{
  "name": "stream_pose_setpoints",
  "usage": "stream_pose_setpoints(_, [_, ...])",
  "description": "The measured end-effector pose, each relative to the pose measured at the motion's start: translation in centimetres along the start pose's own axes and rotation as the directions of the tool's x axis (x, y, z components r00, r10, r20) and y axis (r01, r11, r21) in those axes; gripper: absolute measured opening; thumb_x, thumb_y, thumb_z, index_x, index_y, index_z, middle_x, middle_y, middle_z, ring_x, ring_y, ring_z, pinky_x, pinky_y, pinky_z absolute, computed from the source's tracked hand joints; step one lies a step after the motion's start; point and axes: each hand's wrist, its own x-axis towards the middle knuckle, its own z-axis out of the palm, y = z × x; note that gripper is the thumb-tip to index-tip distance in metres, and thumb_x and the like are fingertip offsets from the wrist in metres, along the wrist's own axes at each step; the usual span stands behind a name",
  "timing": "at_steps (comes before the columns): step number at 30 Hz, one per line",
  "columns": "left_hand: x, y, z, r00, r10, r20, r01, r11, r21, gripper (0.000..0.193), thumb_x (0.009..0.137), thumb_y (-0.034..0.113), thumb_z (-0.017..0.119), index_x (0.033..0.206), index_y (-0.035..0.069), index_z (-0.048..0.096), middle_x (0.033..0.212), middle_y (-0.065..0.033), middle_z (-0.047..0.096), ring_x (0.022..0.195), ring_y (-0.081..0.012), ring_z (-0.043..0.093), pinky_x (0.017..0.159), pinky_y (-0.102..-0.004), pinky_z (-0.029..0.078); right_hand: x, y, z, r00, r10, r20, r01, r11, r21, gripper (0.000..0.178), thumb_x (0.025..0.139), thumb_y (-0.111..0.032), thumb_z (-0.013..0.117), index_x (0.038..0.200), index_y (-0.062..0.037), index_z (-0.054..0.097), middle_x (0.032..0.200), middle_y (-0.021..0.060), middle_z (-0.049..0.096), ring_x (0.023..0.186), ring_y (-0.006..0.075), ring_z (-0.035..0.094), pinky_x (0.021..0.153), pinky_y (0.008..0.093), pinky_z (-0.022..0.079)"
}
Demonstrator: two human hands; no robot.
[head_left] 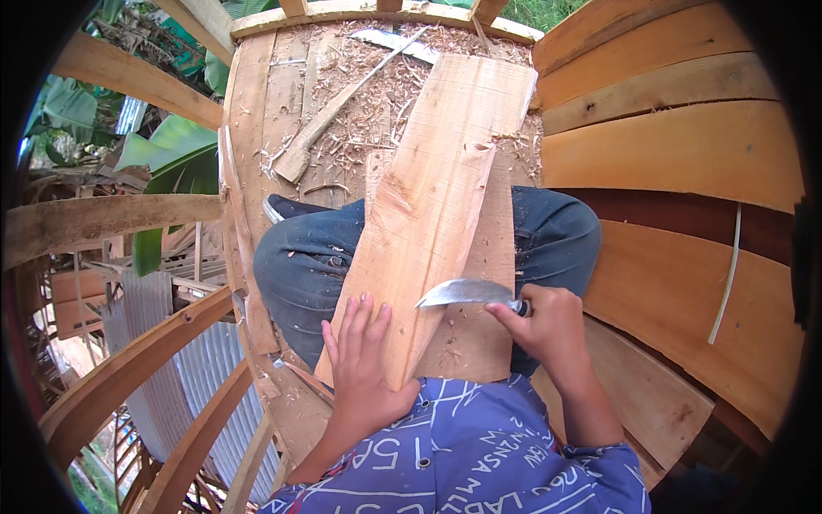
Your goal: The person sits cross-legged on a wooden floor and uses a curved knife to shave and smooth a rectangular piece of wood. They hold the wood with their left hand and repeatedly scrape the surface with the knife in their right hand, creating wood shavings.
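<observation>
A long, pale wooden board (432, 184) slants away from my lap, lying over my legs and another board (475, 343) beneath it. My left hand (364, 360) rests flat on its near end, fingers stretched out. In my right hand (552, 321) is a knife (462, 293) with a curved metal blade and a dark handle, gripped in closed fingers. The blade points left, its tip over the board's right edge near the close end; whether it touches the wood I cannot tell.
Curled shavings (351, 111) litter the plank floor (257, 103) ahead. A narrow stick with a wide end (317, 137) lies there. Slatted rails (111, 223) stand on the left, with corrugated sheets (218, 385) below. Wide planks (668, 154) form the right side.
</observation>
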Motion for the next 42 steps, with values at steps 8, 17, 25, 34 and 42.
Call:
stream_pose_setpoints(8, [0.2,0.2,2.1,0.999,0.003,-0.049,0.005,0.985,0.17,0.091,0.061,0.025,0.071,0.143,0.006,0.038,0.149,-0.0198,0.031,0.144,-0.0374,0.02,0.11,-0.0678,-0.001,2.3,0.9,1.0,0.999,0.018,0.039,-0.008,0.973,-0.23,0.069,0.068,-0.068,0.07,0.057,-0.0013,0.059,0.052,0.019,0.056,0.051,0.0354,0.06,0.048,0.0422,0.047])
stream_pose_setpoints(17, [0.2,-0.8,1.2,1.0,0.025,-0.017,-0.024,0.997,0.069,0.09,0.059,0.025,0.071,0.142,0.008,0.039,0.149,-0.0196,0.032,0.144,-0.0372,0.02,0.111,-0.0654,0.002,7.0,6.6,-5.7,0.878,0.428,-0.213,-0.464,0.871,-0.164,0.072,0.084,-0.063,0.059,0.061,0.0053,0.061,0.055,0.0246,0.056,0.058,0.0411,0.062,0.051,0.0464,0.045])
stream_pose_setpoints(25, [0.2,-0.6,-0.6,1.0,-0.013,0.028,0.014,0.998,-0.054,0.092,0.057,0.021,0.072,0.141,0.007,0.039,0.149,-0.0214,0.031,0.143,-0.038,0.022,0.113,-0.0626,0.005,0.8,-0.5,0.6,0.994,0.063,0.089,-0.075,0.988,0.135,0.061,0.074,-0.057,0.072,0.06,0.0015,0.063,0.052,0.02,0.056,0.05,0.0369,0.059,0.05,0.0427,0.047])
stream_pose_setpoints(34, [-0.4,-0.2,-0.9,1.0,-0.011,0.002,0.011,0.998,-0.07,0.09,0.057,0.018,0.07,0.141,0.006,0.04,0.148,-0.021,0.034,0.143,-0.0371,0.024,0.115,-0.0575,0.006,11.2,6.3,-1.0,0.893,0.361,-0.27,-0.333,0.932,0.144,0.073,0.085,-0.063,0.059,0.06,0.0055,0.058,0.05,0.0234,0.052,0.051,0.0367,0.057,0.051,0.045,0.044])
stream_pose_setpoints(42, [-0.2,-0.5,-1.7,0.999,-0.025,0.02,0.028,0.986,-0.164,0.088,0.058,0.019,0.069,0.14,0.006,0.041,0.15,-0.0197,0.033,0.144,-0.0361,0.024,0.116,-0.0555,0.008,5.7,-0.9,-1.5,0.994,-0.058,-0.096,0.066,0.995,0.075,0.067,0.083,-0.063,0.06,0.063,0.0013,0.064,0.054,0.0222,0.056,0.057,0.0404,0.061,0.056,0.0442,0.049])
